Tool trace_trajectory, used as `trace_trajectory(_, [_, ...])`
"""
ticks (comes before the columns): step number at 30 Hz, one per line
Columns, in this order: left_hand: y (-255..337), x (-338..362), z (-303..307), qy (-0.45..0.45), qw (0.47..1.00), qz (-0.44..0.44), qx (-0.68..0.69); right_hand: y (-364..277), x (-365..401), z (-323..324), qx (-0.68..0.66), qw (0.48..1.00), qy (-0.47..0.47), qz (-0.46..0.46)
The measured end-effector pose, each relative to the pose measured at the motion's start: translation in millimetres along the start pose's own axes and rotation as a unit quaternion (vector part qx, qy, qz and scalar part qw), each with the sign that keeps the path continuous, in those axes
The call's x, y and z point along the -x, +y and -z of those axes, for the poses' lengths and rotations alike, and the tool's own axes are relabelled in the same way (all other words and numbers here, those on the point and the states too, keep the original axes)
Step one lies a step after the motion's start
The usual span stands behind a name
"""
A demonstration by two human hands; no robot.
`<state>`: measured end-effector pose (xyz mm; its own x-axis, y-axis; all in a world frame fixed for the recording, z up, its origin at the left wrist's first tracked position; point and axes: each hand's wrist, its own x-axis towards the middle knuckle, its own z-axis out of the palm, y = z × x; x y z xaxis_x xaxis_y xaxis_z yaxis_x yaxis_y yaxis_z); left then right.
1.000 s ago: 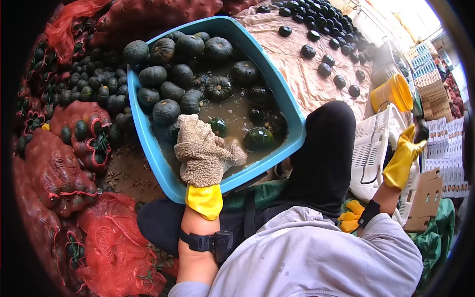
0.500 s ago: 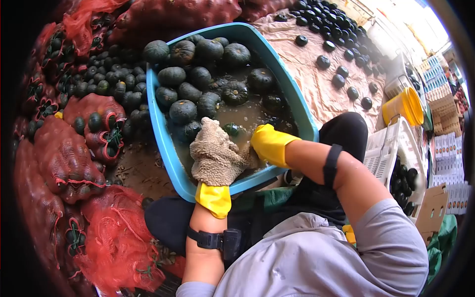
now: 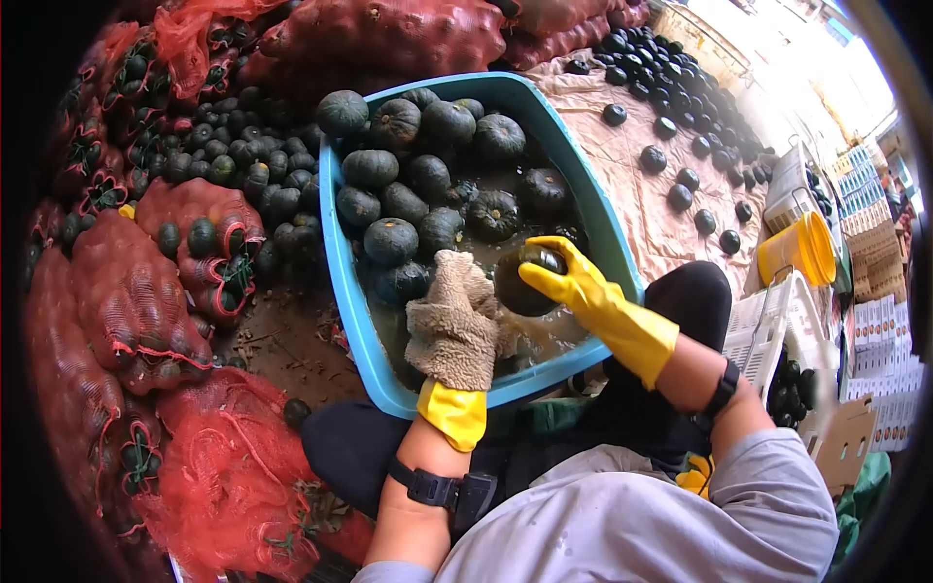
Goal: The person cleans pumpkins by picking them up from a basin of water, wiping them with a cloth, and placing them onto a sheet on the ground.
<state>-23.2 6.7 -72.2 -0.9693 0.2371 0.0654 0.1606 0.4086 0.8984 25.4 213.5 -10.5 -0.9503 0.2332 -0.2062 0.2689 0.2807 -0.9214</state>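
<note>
My right hand [image 3: 573,282], in a yellow rubber glove, grips a wet, dark green pumpkin [image 3: 525,290] over the murky water of a blue tub [image 3: 342,282]. Its thumb and fingers curl over the pumpkin's top and right side. My left hand [image 3: 452,325] is right beside that pumpkin, inside a beige terry cloth [image 3: 449,340] that wraps over its yellow glove; the cloth hides the fingers. Several dark green pumpkins [image 3: 391,241] are heaped in the tub's far left part, and others sit half sunk in the water.
Red mesh sacks [image 3: 126,291] of pumpkins crowd the left side, with loose pumpkins [image 3: 228,146] piled behind them. Across the tub, many pumpkins [image 3: 653,158] lie on a tan sheet [image 3: 622,146]. A yellow bucket [image 3: 799,251], a white crate [image 3: 768,316] and stacked cartons [image 3: 880,330] stand at right.
My right hand has risen from the water and moved right, now with a pumpkin visible in its grip. My left hand stays in the cloth near it. The whole view has shifted slightly.
</note>
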Motion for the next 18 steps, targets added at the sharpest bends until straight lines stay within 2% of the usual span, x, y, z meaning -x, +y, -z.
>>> trace_trajectory(1, [32,6,12,-0.009,0.999,-0.029,0.018,-9,14,-14,-0.090,0.996,0.020,-0.005])
trace_trajectory(2, [34,9,7,0.011,0.994,-0.066,0.086,-9,24,-22,-0.155,0.986,-0.033,-0.058])
trace_trajectory(3, [36,12,2,0.026,0.982,-0.106,0.151,3,32,-39,-0.132,0.991,-0.025,0.029])
trace_trajectory(4, [34,14,-5,0.016,0.954,-0.075,0.291,13,36,-54,-0.108,0.987,-0.017,0.115])
trace_trajectory(5, [41,15,1,0.023,0.971,-0.140,0.190,8,33,-58,-0.060,0.989,0.001,0.132])
trace_trajectory(6, [47,14,8,0.030,0.974,-0.205,0.086,-2,25,-58,-0.127,0.986,-0.001,0.106])
trace_trajectory(8, [47,16,8,0.015,0.978,-0.169,0.118,-18,15,-44,-0.053,0.993,-0.086,0.060])
trace_trajectory(10, [44,14,10,0.007,0.982,-0.179,0.064,-33,31,-39,0.032,0.991,-0.094,0.088])
trace_trajectory(12, [37,8,11,-0.002,0.978,-0.206,-0.032,-21,35,-43,0.069,0.981,-0.047,0.173])
trace_trajectory(13, [37,10,6,-0.020,0.984,-0.179,0.012,-16,33,-45,0.033,0.988,-0.051,0.139])
trace_trajectory(16, [65,13,17,-0.018,0.973,-0.156,-0.171,12,8,-60,0.006,0.978,-0.015,0.210])
trace_trajectory(17, [104,22,26,-0.024,0.973,-0.079,-0.216,17,2,-65,0.125,0.962,0.076,0.229])
trace_trajectory(18, [105,26,27,-0.028,0.972,-0.076,-0.222,24,-13,-65,0.146,0.965,0.116,0.184])
